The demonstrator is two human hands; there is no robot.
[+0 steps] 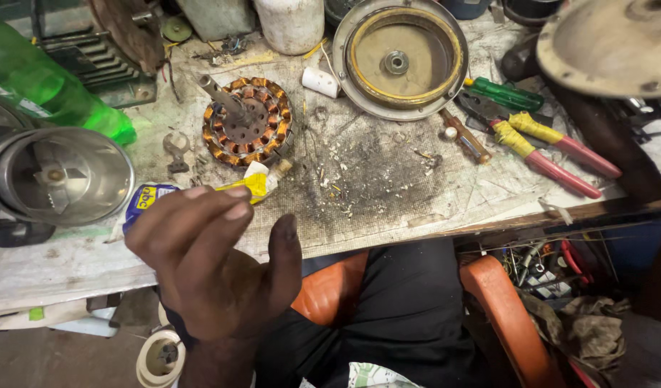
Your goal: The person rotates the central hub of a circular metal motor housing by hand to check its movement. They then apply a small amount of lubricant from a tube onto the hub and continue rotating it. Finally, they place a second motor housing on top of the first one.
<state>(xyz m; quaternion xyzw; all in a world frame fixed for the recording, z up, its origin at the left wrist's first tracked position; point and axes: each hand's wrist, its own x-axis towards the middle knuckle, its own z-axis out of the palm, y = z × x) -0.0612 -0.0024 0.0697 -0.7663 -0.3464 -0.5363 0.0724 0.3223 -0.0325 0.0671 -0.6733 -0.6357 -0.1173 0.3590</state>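
Hovering my left hand (pixel 215 266) palm-up over the near edge of the desk (pixel 388 208), fingers (pixel 226 212) loosely spread and holding nothing; my right hand isn't in view. Nearest my fingertips lies the yellow-and-blue glue tube (pixel 201 192), flat on the desk, its nozzle pointing toward the copper-wound stator (pixel 247 122) just beyond, shaft tilted up and to the left. Risk as I read it: a careless sweep could knock the tube off the edge, or catch those fine copper windings and nick them. Grit and white scraps litter the mat, so anything sticky would pick them up. Containers now: the steel mixer jar (pixel 61 176) at my left lies on its side, blade visible, otherwise empty. The round motor housing (pixel 401 57) farther back holds only its centre bearing. Pliers (pixel 553 147) sit well apart, right.
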